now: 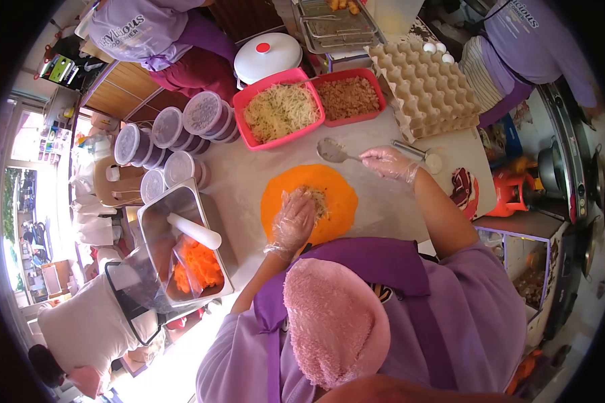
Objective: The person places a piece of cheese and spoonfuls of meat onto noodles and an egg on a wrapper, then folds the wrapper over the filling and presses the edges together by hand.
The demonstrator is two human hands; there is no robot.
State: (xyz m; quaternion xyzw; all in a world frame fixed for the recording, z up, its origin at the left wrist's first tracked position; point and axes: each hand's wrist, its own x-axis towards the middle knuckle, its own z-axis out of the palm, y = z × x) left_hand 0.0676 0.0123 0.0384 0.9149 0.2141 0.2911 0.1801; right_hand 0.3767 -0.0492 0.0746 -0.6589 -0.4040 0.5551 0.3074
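Note:
A flat orange sheet of dough [282,190] lies on the worktop, with a small heap of pale shredded filling [321,201] at its middle. My left hand [294,216], in a clear plastic glove, rests on the sheet, its fingers stretched out against the heap. In a similar glove, my right hand [388,164] is closed round the handle of a metal spoon [332,151]. The spoon's bowl is above and beyond the dough, with some residue on it. Ahead stand a pink tub of pale shredded filling [281,113] and a red tub of brown minced filling [348,98].
Stacked lidded tubs [171,127] stand at the left, behind a steel pan [216,258] holding orange dough and a white roller. Egg trays [423,87] and a white lidded pot [267,57] sit at the back. Other people stand nearby, including a person [144,33] at upper left.

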